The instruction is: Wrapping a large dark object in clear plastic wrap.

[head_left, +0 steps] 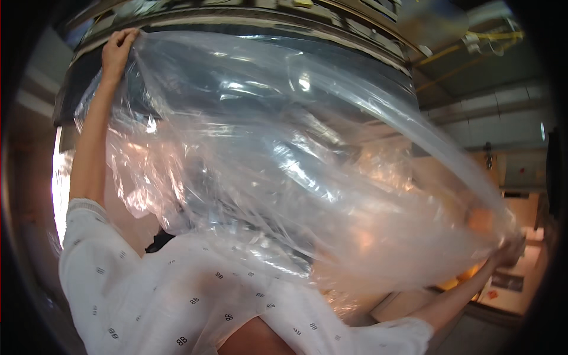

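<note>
A large clear plastic sheet (254,148), wrinkled and shiny, spreads across most of the view between my two raised arms. At the upper left, my left hand (120,50) pinches its far corner, close to a dark machine's front edge. Out to the lower right, my right hand (510,251) is closed on the opposite end, where the plastic bunches together; some of its fingers are blurred. The upper edge of the plastic runs taut from hand to hand, while the lower part hangs in loose folds over my front.
Behind the plastic stands a wide dark machine or panel (236,36) with metal rails above it. Cardboard-coloured boxes (396,307) sit at the lower right. Shelving or wall panels (491,109) and a yellow bar (444,68) show at the upper right.
</note>
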The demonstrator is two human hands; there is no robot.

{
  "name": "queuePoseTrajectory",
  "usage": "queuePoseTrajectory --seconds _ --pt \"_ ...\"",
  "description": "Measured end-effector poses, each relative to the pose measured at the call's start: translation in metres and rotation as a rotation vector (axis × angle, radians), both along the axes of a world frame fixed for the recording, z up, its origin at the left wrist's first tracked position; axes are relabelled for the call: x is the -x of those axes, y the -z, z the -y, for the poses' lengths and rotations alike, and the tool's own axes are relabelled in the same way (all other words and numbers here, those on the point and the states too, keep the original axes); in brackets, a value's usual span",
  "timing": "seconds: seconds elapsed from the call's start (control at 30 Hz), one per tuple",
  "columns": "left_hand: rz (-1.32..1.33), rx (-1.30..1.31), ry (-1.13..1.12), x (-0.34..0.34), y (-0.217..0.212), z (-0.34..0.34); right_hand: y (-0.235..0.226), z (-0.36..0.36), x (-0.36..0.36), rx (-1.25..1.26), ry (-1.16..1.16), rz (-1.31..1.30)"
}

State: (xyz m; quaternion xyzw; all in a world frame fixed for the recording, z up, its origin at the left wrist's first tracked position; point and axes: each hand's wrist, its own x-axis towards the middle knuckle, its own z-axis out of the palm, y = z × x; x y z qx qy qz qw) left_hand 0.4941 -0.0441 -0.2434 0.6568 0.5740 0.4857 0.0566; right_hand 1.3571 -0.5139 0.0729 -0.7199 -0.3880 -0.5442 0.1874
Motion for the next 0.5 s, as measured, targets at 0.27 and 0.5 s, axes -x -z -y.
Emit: queuePoseTrajectory --seconds 0.27,0.5 --pt "-0.094 -0.057 -0.391 0.144 0.006 0.022 0.173 -0.204 0.16 0.441 -0.065 0.311" --pt "-0.164 0.171 -0.477 0.266 0.007 0.07 0.269 -0.248 0.154 0.384 -0.622 -1.106"
